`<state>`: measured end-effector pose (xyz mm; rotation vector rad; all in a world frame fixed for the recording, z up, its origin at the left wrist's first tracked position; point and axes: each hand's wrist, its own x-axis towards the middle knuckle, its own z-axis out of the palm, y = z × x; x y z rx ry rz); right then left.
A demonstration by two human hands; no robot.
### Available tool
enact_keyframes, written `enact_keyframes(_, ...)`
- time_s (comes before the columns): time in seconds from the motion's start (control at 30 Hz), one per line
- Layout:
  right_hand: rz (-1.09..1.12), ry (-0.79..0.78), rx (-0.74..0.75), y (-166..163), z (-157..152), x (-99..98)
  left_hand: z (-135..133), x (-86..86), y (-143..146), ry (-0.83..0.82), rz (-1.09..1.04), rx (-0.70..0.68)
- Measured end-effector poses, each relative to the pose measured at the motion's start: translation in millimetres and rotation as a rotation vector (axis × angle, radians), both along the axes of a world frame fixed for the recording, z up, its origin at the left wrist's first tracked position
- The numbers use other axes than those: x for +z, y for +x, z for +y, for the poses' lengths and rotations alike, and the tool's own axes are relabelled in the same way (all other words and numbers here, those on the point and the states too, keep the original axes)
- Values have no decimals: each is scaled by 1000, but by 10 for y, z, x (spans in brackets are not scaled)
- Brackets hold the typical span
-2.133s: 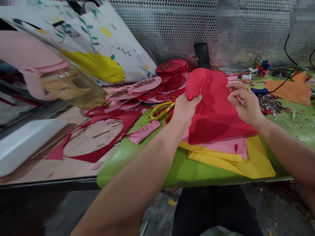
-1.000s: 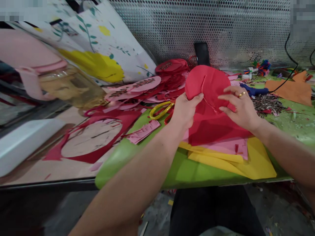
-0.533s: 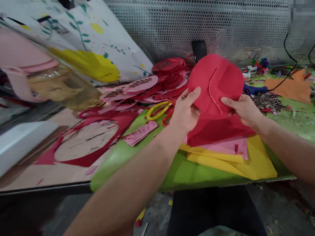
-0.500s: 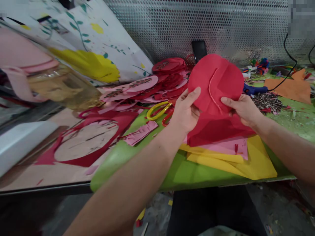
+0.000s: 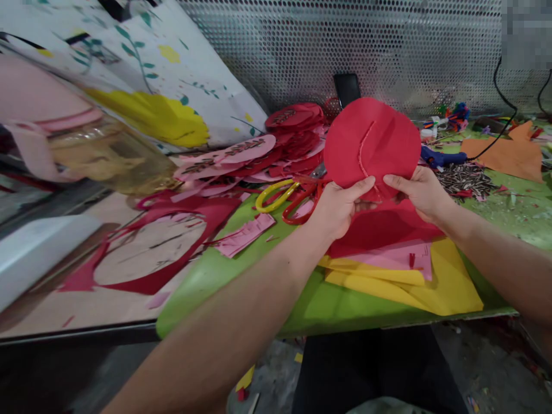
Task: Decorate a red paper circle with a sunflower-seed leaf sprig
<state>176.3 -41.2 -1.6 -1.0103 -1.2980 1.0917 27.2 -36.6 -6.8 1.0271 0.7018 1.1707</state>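
A round red paper or felt disc [image 5: 390, 135] with a curved cord-like line down its middle is held up above the table. My left hand [image 5: 340, 207] pinches its lower edge near the end of the line, thumb on the near face. Close beside it, my right hand [image 5: 420, 190] grips the lower right edge in the same way. The fingers behind the disc are mostly hidden. Beneath the hands lie red sheets [image 5: 383, 227], a pink sheet [image 5: 401, 256] and yellow sheets [image 5: 457, 276]. Scissors with red and yellow handles [image 5: 276, 195] rest left of my left hand.
Stacked red and pink discs [image 5: 297, 118] lie behind. A blue glue gun [image 5: 444, 156] with a black cord rests by a pile of small dark pieces [image 5: 466, 179]. At left are a pink-lidded bottle [image 5: 116, 152] and a red cut-out frame [image 5: 159, 282]. A phone [image 5: 347, 89] leans on the perforated panel.
My left hand has slid right and down along the disc's edge, closer to my right hand. The disc has shifted slightly left, and more of the red scissor handle shows.
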Motion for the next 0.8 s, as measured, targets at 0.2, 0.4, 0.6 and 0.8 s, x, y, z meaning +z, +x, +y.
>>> enact_keyframes(0.2,-33,-70,51,30,-12,24,4,13,-11,2,-10,29)
enact_keyframes(0.4,-143,30,-115,104,84,-19,12,15,-21,-5,-14,63)
enact_keyframes(0.6,-759,712,-433,242,72,15,-1,19,-10,-13,19,125)
enact_keyframes(0.8,-1124,817,-364,178,-26,27,-13,25,-8,18,5,33)
